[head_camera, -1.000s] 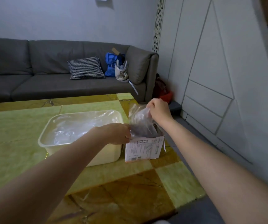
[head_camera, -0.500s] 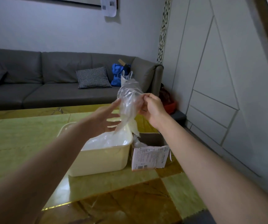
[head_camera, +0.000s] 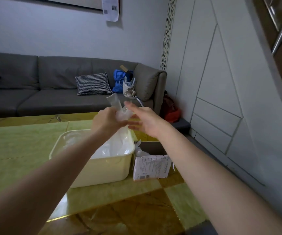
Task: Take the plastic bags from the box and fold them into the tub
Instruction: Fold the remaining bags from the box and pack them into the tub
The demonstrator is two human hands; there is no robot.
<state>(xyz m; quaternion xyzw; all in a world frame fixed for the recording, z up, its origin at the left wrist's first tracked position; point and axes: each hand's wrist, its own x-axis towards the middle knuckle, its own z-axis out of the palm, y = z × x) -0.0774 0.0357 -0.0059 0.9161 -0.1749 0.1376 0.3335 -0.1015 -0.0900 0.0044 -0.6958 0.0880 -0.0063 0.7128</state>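
Fingers of the left hand [head_camera: 109, 122] curled round a crumpled clear plastic bag [head_camera: 120, 110] at frame centre, gathering it above the cream plastic tub [head_camera: 103, 168]; the right hand [head_camera: 146, 122] lay slack beside it, holding nothing.

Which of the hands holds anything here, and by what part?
The left hand grips a clear plastic bag around its bunched middle; the right hand is open.

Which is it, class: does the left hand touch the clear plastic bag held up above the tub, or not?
Touching. The head view shows the left hand with its fingers closed round the plastic bag, whose top sticks up out of the fist.
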